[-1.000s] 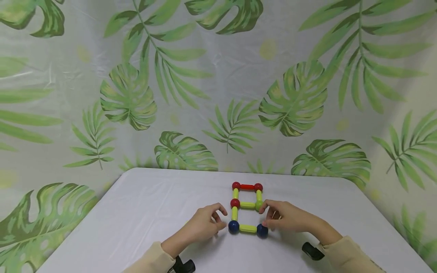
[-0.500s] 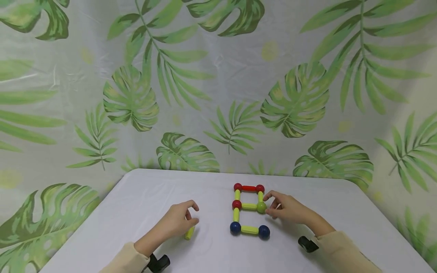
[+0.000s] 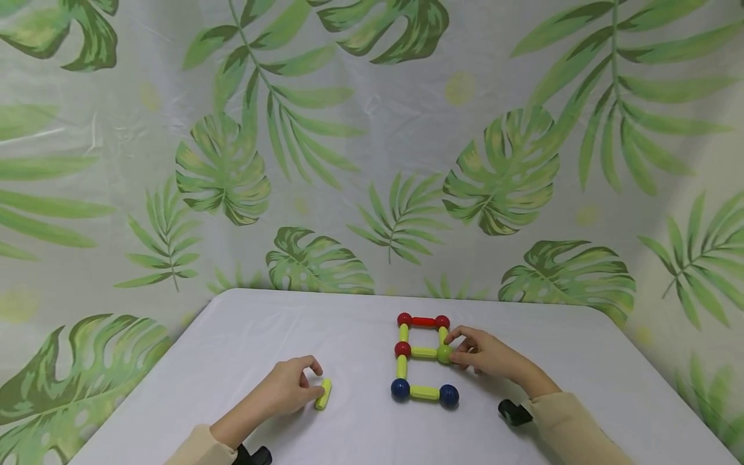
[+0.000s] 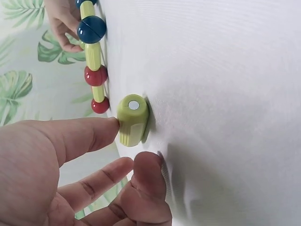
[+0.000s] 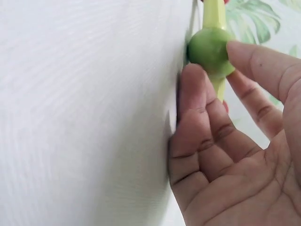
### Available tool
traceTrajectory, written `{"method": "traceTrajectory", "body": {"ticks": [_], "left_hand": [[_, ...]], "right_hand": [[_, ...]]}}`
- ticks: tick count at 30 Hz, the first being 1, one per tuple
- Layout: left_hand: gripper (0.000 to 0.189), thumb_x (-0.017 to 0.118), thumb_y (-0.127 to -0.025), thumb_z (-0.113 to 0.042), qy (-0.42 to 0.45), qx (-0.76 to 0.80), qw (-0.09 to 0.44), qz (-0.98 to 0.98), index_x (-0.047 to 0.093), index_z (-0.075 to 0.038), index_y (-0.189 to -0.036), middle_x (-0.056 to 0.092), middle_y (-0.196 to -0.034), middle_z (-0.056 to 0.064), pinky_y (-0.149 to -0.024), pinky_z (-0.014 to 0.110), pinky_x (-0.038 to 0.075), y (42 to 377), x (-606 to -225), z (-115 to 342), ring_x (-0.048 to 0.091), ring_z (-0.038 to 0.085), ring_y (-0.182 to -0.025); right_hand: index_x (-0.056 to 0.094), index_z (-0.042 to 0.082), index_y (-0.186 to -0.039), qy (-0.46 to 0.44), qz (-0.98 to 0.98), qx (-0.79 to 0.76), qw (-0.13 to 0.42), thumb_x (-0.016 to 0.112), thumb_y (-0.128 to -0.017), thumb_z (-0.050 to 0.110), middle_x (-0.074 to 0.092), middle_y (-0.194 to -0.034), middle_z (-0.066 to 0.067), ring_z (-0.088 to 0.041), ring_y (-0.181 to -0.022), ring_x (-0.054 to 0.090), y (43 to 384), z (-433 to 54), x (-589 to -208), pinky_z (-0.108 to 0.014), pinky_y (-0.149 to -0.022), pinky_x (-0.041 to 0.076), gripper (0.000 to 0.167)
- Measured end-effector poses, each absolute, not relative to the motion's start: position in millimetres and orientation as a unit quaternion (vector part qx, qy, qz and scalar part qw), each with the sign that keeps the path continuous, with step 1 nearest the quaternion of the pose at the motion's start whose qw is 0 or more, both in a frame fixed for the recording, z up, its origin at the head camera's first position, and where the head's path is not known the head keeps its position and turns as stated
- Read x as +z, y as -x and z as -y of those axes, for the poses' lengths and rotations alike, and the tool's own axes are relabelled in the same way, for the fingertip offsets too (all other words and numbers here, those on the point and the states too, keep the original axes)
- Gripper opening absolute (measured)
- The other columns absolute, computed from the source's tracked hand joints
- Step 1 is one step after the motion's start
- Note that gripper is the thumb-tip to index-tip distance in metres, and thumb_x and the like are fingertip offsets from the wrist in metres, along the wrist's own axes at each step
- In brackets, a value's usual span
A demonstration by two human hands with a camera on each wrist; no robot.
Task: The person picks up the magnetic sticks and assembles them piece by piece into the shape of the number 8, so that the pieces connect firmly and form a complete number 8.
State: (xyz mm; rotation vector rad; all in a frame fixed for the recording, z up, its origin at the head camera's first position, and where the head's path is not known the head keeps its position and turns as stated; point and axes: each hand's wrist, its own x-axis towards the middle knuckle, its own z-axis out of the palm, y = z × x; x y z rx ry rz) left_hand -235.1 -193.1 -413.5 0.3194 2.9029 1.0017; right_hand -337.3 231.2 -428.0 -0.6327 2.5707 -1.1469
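Note:
A magnetic frame of rods and balls lies flat on the white table. Its green ball joins yellow-green rods at the right side; my right hand pinches this ball, thumb on one side and fingertips at the other in the right wrist view. Two blue balls sit at the near corners, joined by a yellow-green rod. To the left, a loose yellow-green magnetic rod shows its silver end in the left wrist view. My left hand is beside it, thumb tip at the rod's side, the other fingers apart from it.
Red balls and a red rod form the far part of the frame. The white table meets a leaf-print curtain at its back edge. Black wrist cameras are strapped to both wrists.
My left hand has moved left from beside the frame to the loose rod, then drawn slightly back, uncovering it. My right hand has moved up from the near blue ball to the green ball.

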Motion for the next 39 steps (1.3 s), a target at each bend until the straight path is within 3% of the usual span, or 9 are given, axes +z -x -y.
{"method": "traceTrajectory", "body": {"ticks": [7,14,23,39], "left_hand": [[0.020,0.083,-0.091,-0.018,-0.116,0.358,0.048,-0.925,0.071,-0.009,-0.104,0.060,-0.072,0.001,-0.054,0.026,0.043,234,-414,191,0.057,0.013,-0.055],[0.017,0.084,-0.089,-0.017,-0.090,0.371,0.061,-0.922,0.072,-0.008,-0.097,0.066,-0.067,0.001,-0.057,0.029,0.048,234,-414,186,0.064,0.013,-0.054],[0.015,0.084,-0.087,-0.014,-0.080,0.358,0.066,-0.928,0.069,-0.009,-0.088,0.065,-0.064,0.000,-0.054,0.026,0.047,237,-414,178,0.064,0.012,-0.052],[0.008,0.076,-0.088,-0.014,-0.131,0.372,0.082,-0.915,0.071,-0.008,-0.088,0.067,-0.065,0.001,-0.052,0.025,0.047,250,-398,153,0.062,0.012,-0.053]], "right_hand": [[0.062,0.011,-0.131,0.208,-0.876,-0.413,0.135,0.072,-0.104,0.029,0.071,-0.100,-0.006,-0.022,-0.088,0.063,340,-234,-432,-0.033,-0.068,0.050,0.034],[0.062,0.010,-0.133,0.191,-0.864,-0.439,0.154,0.072,-0.104,0.028,0.072,-0.105,-0.007,-0.023,-0.092,0.064,340,-234,-432,-0.035,-0.077,0.052,0.035],[0.063,0.011,-0.133,0.189,-0.863,-0.443,0.155,0.072,-0.104,0.029,0.071,-0.104,-0.007,-0.023,-0.092,0.064,342,-235,-435,-0.035,-0.077,0.052,0.035],[0.063,0.010,-0.132,0.188,-0.863,-0.447,0.144,0.072,-0.104,0.026,0.070,-0.100,-0.007,-0.021,-0.089,0.062,340,-234,-434,-0.031,-0.073,0.051,0.033]]}}
